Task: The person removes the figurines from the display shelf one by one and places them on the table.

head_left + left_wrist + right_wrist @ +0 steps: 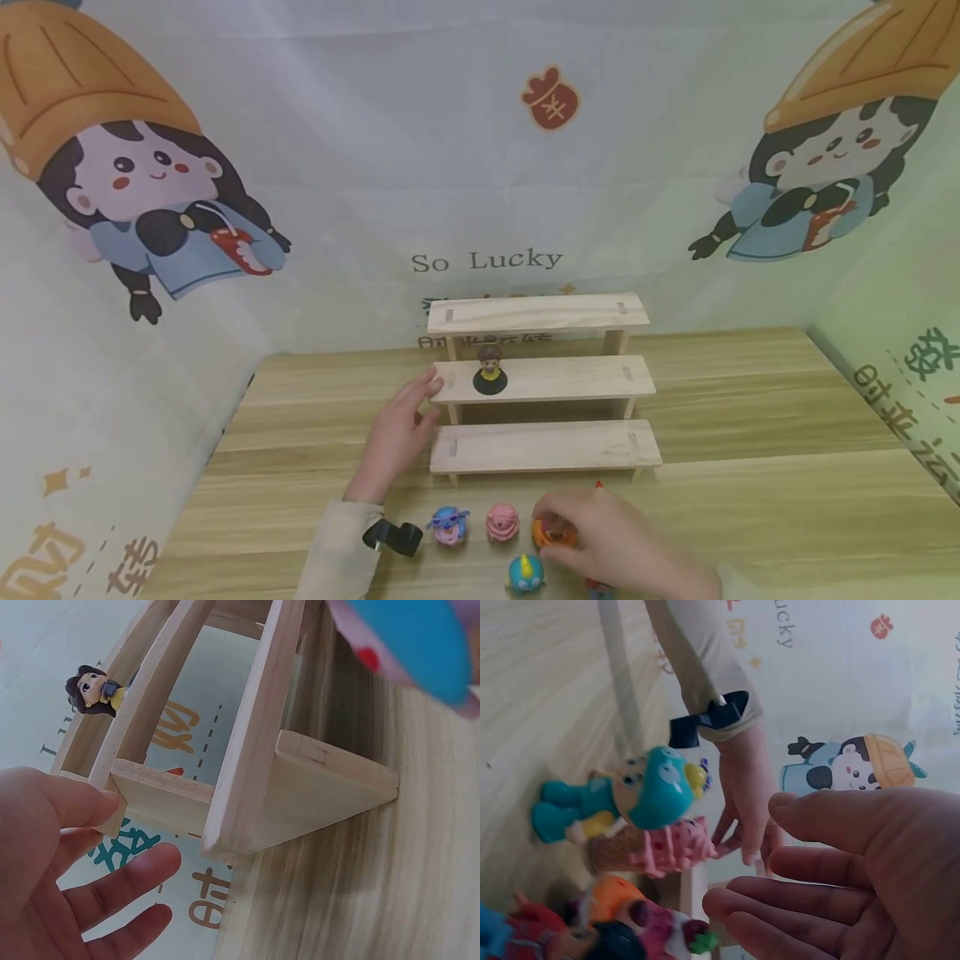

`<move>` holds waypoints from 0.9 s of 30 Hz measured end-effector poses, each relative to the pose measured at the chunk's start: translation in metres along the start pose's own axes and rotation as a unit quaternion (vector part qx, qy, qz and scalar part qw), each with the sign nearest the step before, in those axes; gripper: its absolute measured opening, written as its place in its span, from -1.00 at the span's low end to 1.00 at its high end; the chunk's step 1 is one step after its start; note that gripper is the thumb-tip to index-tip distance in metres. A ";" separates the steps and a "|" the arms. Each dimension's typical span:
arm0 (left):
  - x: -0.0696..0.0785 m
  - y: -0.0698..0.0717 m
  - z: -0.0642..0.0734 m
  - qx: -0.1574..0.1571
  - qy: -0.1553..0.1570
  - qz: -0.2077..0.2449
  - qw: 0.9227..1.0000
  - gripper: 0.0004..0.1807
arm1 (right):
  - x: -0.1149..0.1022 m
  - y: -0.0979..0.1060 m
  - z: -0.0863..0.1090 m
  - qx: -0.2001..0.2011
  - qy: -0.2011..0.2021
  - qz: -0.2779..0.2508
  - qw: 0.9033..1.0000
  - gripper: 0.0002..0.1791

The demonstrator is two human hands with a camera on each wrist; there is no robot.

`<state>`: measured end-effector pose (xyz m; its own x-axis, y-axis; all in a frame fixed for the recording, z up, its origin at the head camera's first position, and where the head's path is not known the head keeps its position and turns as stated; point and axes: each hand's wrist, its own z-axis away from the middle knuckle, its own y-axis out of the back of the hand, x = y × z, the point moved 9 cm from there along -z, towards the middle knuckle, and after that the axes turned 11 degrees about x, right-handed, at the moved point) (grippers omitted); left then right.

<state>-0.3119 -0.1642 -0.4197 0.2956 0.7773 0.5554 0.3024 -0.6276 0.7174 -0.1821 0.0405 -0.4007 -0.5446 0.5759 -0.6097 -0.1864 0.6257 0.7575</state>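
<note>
A three-tier wooden shelf (546, 446) stands on the table, with a small dark-haired figurine (491, 375) in yellow on its middle tier. My left hand (401, 429) pinches the left end of that tier; in the left wrist view the remaining fingers are spread. Above the toys in front of the shelf hovers my right hand (611, 537), its fingers loose and holding nothing. It partly covers an orange toy figure (553, 532) and a figure in red and blue (536, 934). Beside them are a teal-headed figure (525, 574), a pink toy figure (502, 522) and a blue toy figure (448, 527).
A printed cloth (480, 150) hangs behind the table and along its sides. The wood-grain table (750, 517) extends left and right of the shelf. The shelf's top tier (536, 312) is close to the back cloth. A black strap (393, 537) is round the left wrist.
</note>
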 end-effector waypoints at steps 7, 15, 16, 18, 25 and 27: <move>0.001 0.003 0.000 0.004 -0.008 0.005 1.000 -0.52 | -0.008 0.025 -0.015 0.052 0.061 0.037 0.996 -0.78; 0.001 0.005 0.000 0.001 -0.007 0.003 1.000 -0.50 | -0.015 0.042 -0.032 0.062 0.074 0.083 0.992 -0.80; 0.002 0.005 0.000 0.002 -0.007 0.002 1.000 -0.50 | -0.016 0.044 -0.034 0.065 0.077 0.090 0.991 -0.81; 0.002 0.006 0.000 0.002 -0.006 0.002 1.000 -0.50 | -0.017 0.047 -0.038 0.065 0.079 0.100 0.990 -0.81; 0.003 0.006 0.000 -0.001 0.001 0.007 1.000 -0.50 | -0.014 0.055 -0.054 0.076 0.067 0.138 0.985 -0.82; 0.002 0.006 0.000 -0.003 0.006 0.009 1.000 -0.51 | -0.014 0.058 -0.058 0.089 0.070 0.145 0.983 -0.83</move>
<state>-0.3093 -0.1662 -0.4149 0.2907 0.7659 0.5735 0.2915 -0.6418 0.7093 -0.2330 0.0384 -0.3346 -0.6639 0.6731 -0.3258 0.1332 0.5351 0.8342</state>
